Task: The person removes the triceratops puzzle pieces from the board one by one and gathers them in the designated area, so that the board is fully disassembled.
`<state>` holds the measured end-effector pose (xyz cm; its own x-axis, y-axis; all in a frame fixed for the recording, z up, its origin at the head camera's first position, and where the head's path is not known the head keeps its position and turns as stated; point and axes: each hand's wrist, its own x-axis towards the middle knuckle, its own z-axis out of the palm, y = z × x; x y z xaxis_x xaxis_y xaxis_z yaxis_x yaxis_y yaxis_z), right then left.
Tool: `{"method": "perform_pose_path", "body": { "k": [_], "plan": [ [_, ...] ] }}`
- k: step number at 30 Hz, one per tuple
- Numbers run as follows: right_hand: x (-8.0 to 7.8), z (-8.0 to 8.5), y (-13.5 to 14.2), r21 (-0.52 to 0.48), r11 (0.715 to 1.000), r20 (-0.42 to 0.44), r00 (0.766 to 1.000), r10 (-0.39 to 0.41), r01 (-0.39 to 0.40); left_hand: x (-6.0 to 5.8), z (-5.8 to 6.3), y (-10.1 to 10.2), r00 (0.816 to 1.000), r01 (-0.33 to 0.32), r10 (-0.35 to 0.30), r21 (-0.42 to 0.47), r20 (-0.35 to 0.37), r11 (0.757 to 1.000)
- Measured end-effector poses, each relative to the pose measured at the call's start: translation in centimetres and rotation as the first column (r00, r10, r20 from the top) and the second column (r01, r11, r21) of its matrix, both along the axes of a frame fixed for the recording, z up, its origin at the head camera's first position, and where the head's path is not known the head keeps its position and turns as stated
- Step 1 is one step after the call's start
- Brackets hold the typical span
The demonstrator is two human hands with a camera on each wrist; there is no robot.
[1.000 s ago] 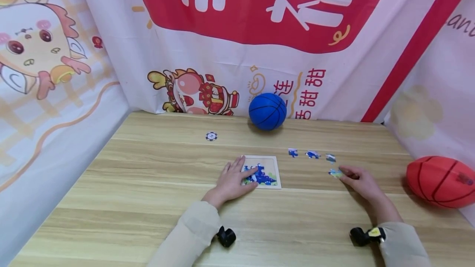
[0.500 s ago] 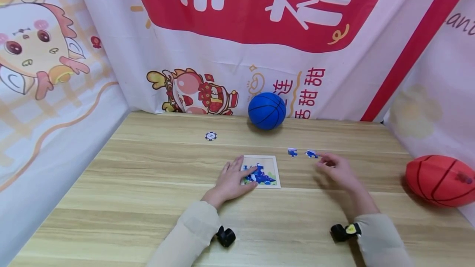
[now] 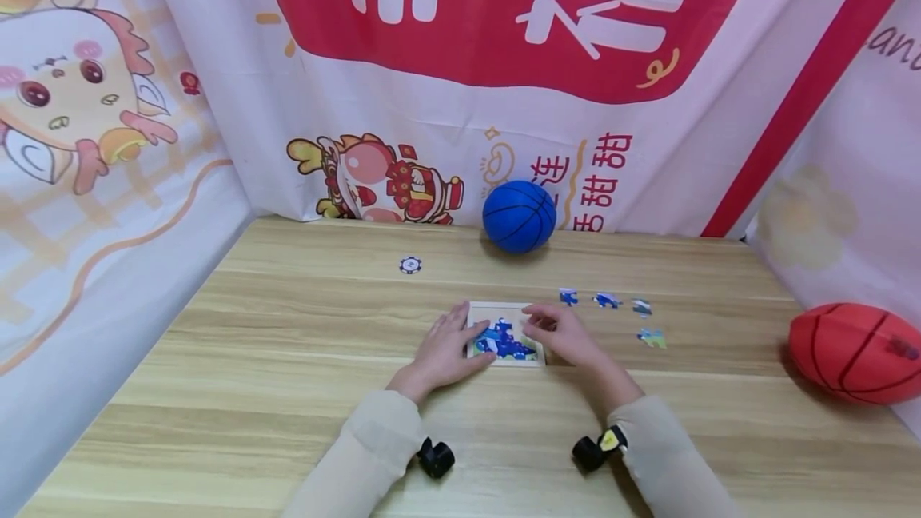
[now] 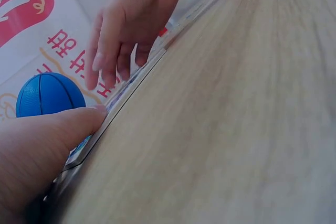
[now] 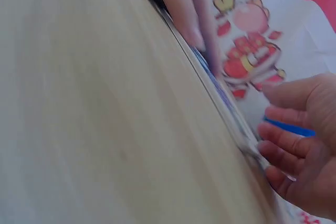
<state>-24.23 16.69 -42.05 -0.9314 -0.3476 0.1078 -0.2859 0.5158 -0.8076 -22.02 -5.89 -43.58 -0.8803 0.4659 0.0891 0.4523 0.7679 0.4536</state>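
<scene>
Your two hands are apart, facing each other across the puzzle tray. Left hand (image 3: pixel 444 348): relaxed, fingers fairly straight, resting along the tray's left side, thumb laid across the near left corner. Right hand (image 3: pixel 561 334): over the tray's right part, fingers loosely bent and spread from the thumb; whether the tips touch the tray you cannot tell from these views. The puzzle tray (image 3: pixel 514 364) lies flat between your hands, face up, and is close to square, so it gives no clear long axis; its near rim runs left to right across you, its side rims point away toward the backdrop. Inside, the joined blue pieces (image 3: pixel 504 344) fill the near part, longest left to right along the near rim, tapering to a tip at the near right corner, with one knob pointing away from you. Four loose pieces lie right of the tray, beyond your right hand: three in a row, namely the left piece (image 3: pixel 568 296), the middle piece (image 3: pixel 608 300), longest left to right, and the right piece (image 3: pixel 642 307); the green-and-blue piece (image 3: pixel 651 338) sits nearer you. Farther out on the surface (image 3: pixel 237 390): round chip (image 3: pixel 410 264) beyond and left of the tray, blue ball (image 3: pixel 520 217) by the backdrop (image 3: pixel 446 142), red ball (image 3: pixel 856 352) at far right.
</scene>
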Motion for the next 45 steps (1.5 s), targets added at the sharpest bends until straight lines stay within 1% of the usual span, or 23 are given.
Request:
{"method": "perform_pose_path", "body": {
  "k": [3, 5, 8, 12, 16, 21, 24, 26, 30, 32, 34, 39, 45],
  "plan": [
    [0.3, -0.4, -1.2, 0.054, 0.999, -0.018, 1.0, -0.001, 0.002, -0.1, -0.1, 0.1, 1.0, 0.005, -0.005, -0.004, 0.0, 1.0],
    [0.4, -0.7, -1.7, 0.113, 0.993, -0.04, 0.999, -0.023, 0.028, -0.1, -0.1, 0.1, 1.0, 0.007, -0.007, -0.003, 0.003, 1.0],
    [0.6, -1.1, -2.3, 0.186, 0.981, -0.096, 0.994, -0.043, 0.061, -0.1, 0.0, 0.1, 1.0, 0.0, 0.0, -0.005, 0.007, 1.0],
    [0.6, -1.5, -2.8, 0.191, 0.978, -0.133, 0.99, -0.055, 0.08, -0.1, 0.1, 0.0, 1.0, -0.008, 0.008, -0.012, 0.004, 1.0],
    [0.6, -1.7, -3.1, 0.19, 0.977, -0.115, 0.991, -0.07, 0.091, 0.0, -0.1, 0.0, 1.0, -0.008, 0.008, -0.017, 0.0, 1.0],
    [0.6, -1.8, -3.4, 0.216, 0.971, -0.107, 0.991, -0.084, 0.106, -0.1, -0.2, 0.0, 1.0, -0.015, 0.015, -0.013, 0.005, 1.0],
    [0.6, -1.7, -3.5, 0.211, 0.971, -0.106, 0.99, -0.09, 0.111, -0.1, -0.2, 0.0, 1.0, -0.018, 0.018, -0.017, 0.007, 1.0],
    [0.6, -1.7, -3.5, 0.187, 0.976, -0.104, 0.99, -0.09, 0.108, -0.1, -0.2, 0.0, 1.0, -0.018, 0.018, -0.016, 0.01, 1.0],
    [0.6, -1.8, -3.4, 0.076, 0.993, -0.081, 0.993, -0.087, 0.093, 0.0, -0.1, 0.0, 1.0, -0.017, 0.017, -0.015, 0.005, 1.0],
    [0.6, -1.8, -3.3, 0.023, 0.996, -0.057, 0.994, -0.09, 0.091, 0.0, -0.1, 0.0, 1.0, -0.015, 0.015, -0.012, 0.003, 1.0],
    [0.6, -1.8, -3.3, -0.007, 0.995, -0.028, 0.995, -0.099, 0.099, -0.1, -0.1, 0.1, 1.0, -0.014, 0.014, -0.007, 0.005, 1.0],
    [0.7, -1.6, -3.3, 0.009, 0.992, 0.014, 0.992, -0.128, 0.128, -0.1, -0.1, 0.1, 1.0, -0.012, 0.012, -0.007, 0.012, 1.0],
    [0.7, -1.5, -3.4, 0.037, 0.991, 0.008, 0.991, -0.132, 0.132, -0.2, -0.1, 0.2, 1.0, -0.016, 0.016, -0.005, 0.015, 1.0]
  ]
}}
